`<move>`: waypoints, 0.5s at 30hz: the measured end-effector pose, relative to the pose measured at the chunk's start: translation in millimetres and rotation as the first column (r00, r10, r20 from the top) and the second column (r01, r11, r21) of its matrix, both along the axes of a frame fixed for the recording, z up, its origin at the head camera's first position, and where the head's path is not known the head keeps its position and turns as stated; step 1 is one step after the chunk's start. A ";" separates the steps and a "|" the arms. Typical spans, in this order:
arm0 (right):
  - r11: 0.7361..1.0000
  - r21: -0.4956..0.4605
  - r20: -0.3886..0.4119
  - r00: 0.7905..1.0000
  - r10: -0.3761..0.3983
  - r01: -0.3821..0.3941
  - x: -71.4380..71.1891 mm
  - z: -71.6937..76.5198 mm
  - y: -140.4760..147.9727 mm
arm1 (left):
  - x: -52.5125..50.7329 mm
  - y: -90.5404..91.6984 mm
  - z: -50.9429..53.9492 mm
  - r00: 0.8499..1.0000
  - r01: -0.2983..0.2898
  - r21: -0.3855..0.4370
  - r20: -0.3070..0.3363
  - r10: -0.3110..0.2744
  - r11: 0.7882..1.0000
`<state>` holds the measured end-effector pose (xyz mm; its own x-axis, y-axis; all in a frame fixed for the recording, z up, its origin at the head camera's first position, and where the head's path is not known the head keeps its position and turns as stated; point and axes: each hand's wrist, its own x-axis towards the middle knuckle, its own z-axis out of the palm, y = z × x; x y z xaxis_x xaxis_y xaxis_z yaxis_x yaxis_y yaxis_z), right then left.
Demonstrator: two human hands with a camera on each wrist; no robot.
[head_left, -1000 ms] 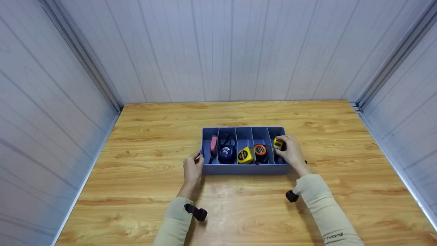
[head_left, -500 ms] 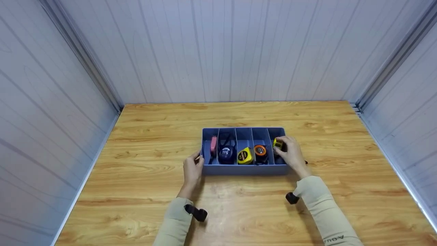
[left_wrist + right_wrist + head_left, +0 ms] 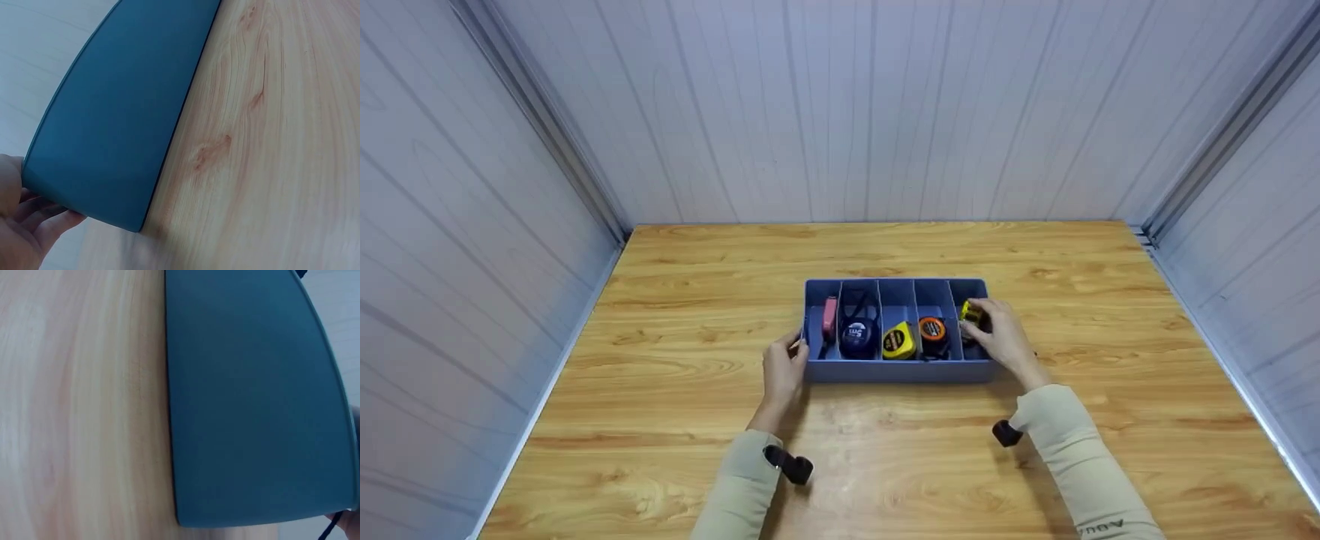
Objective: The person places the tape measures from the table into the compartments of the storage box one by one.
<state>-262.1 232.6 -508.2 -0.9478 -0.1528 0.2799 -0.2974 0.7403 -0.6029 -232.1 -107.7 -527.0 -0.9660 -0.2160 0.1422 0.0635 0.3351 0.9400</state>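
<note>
A blue-grey divided box [image 3: 898, 370] sits on the table, with a row of compartments. My left hand [image 3: 783, 371] holds its left end, with the fingers [image 3: 56, 225] against the end wall in the left wrist view. My right hand [image 3: 1005, 337] pinches a yellow and black tape measure [image 3: 972, 311] in the rightmost compartment, partly covering it. Left to right, the others hold a narrow pink item [image 3: 829, 316] with a black strap, a dark blue tape measure [image 3: 856, 337], a yellow tape measure [image 3: 899, 341] and an orange and black tape measure [image 3: 933, 334].
The wood-grain table [image 3: 705, 300] spreads around the box. Pale panel walls [image 3: 840, 112] enclose the back and both sides. A black cord [image 3: 331, 526] hangs by the right hand in the right wrist view.
The right hand has tipped the yellow and black tape measure slightly within the rightmost compartment, and its forearm has shifted a little to the right. The left hand and the box stay in place.
</note>
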 end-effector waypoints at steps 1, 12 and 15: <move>1.000 0.007 0.008 1.000 0.003 -0.003 0.1 1.1 0.1 | -0.1 -0.8 0.1 1.000 0.011 -0.007 -0.001 -0.011 1.000; 0.999 0.027 0.015 1.000 0.021 -0.021 1.6 15.3 3.6 | -1.2 -12.6 8.7 0.992 0.127 -0.090 -0.001 -0.128 0.988; 0.999 0.039 0.036 0.999 0.015 -0.017 2.1 20.9 4.7 | -3.3 -16.5 12.5 0.988 0.158 -0.149 0.022 -0.156 0.976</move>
<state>-260.0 237.3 -487.3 -0.9544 -0.1785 0.2395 -0.2884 0.7590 -0.5837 -235.4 -124.2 -514.6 -0.9877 -0.0387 0.1517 0.1173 0.4587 0.8808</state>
